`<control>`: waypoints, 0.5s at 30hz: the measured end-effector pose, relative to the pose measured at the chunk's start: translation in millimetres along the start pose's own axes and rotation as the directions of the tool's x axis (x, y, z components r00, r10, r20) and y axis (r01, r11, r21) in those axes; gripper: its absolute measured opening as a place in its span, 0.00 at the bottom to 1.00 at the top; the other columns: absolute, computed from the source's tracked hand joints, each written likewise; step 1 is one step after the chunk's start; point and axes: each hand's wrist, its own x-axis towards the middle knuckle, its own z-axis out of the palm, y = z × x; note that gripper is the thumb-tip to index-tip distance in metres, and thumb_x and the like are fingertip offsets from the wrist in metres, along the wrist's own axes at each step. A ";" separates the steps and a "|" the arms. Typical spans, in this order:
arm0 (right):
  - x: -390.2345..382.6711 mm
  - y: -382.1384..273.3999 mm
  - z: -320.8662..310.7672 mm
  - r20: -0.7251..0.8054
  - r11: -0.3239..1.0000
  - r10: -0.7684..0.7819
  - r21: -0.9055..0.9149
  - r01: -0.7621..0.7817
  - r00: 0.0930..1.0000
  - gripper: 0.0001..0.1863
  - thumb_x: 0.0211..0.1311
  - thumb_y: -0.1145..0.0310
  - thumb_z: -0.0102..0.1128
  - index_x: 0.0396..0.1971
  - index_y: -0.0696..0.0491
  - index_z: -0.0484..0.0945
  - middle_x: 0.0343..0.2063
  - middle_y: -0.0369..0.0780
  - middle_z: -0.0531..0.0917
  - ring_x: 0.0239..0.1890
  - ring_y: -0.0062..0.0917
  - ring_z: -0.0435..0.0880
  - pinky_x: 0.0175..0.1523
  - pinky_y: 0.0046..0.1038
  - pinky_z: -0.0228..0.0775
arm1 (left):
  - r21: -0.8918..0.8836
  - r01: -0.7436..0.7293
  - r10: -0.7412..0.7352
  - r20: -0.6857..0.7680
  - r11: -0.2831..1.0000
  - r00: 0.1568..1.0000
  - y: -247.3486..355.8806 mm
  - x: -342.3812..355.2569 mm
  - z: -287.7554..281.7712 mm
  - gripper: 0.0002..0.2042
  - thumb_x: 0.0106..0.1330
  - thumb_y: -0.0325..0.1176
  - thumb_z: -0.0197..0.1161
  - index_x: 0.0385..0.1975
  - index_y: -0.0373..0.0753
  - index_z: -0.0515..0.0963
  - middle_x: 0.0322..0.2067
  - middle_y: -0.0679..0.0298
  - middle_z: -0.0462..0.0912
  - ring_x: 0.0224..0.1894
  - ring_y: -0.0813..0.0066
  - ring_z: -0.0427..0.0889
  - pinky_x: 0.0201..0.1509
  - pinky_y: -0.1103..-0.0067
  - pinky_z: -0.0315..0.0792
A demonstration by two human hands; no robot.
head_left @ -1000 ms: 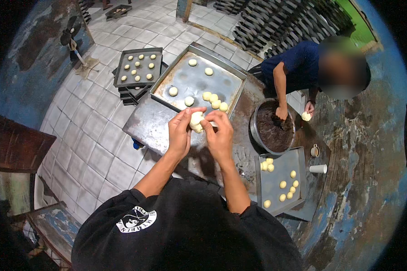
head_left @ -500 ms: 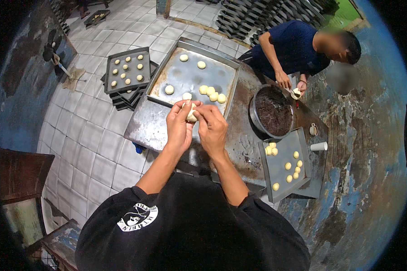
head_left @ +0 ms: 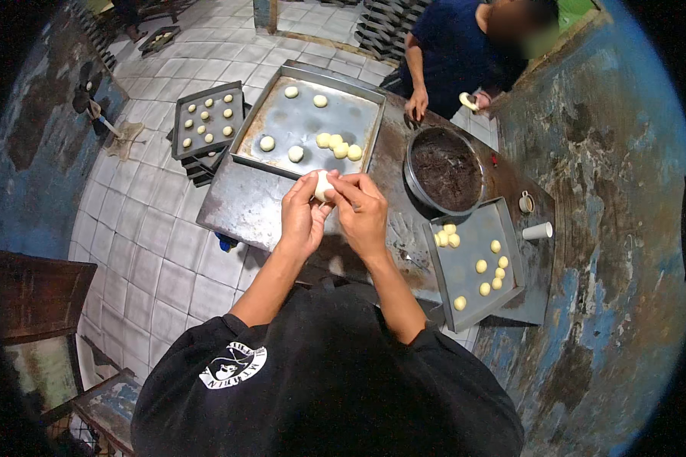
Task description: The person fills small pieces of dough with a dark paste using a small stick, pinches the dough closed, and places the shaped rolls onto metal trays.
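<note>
Dough [head_left: 322,186] is pinched between the left hand [head_left: 302,218] and right hand [head_left: 363,215] beside the near edge of the large tray [head_left: 352,114], its shaping seemingly unfinished, while rounded balls [head_left: 296,154] lie inside and other balls [head_left: 481,266] remain in the smaller tray [head_left: 474,230].

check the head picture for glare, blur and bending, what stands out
Head view: floor tiles bow toward the dark rim; head view: pale sheen on the table; head view: co-worker has a blurred-out face, while left hand, right hand and dough ball look fairly clear.
</note>
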 end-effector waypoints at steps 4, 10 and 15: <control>-3.1 15.6 -29.9 -0.074 0.998 0.044 -0.041 -0.048 0.996 0.12 0.53 0.76 0.74 0.38 0.60 0.86 0.33 0.40 0.82 0.35 0.27 0.85 0.40 0.28 0.78 | 0.067 -0.049 0.046 0.048 0.997 0.998 -26.7 -18.4 16.2 0.12 0.78 0.35 0.56 0.50 0.32 0.77 0.54 0.54 0.82 0.54 0.69 0.81 0.58 0.72 0.78; -16.8 43.0 -65.6 0.163 0.881 0.356 0.271 -0.389 0.920 0.08 0.55 0.74 0.75 0.33 0.61 0.87 0.30 0.40 0.87 0.33 0.25 0.86 0.44 0.27 0.77 | 0.171 -0.151 0.145 0.052 0.974 0.988 -74.9 -24.8 18.6 0.12 0.77 0.34 0.58 0.48 0.31 0.81 0.55 0.55 0.82 0.55 0.71 0.81 0.61 0.72 0.74; -36.5 30.9 -40.3 0.107 0.962 0.257 0.065 -0.265 0.960 0.11 0.57 0.74 0.70 0.40 0.59 0.88 0.34 0.42 0.87 0.36 0.28 0.86 0.46 0.28 0.76 | 0.099 -0.099 0.117 -0.196 0.990 0.974 -84.2 -8.0 -9.3 0.09 0.79 0.37 0.55 0.40 0.37 0.75 0.35 0.64 0.81 0.35 0.77 0.82 0.42 0.79 0.79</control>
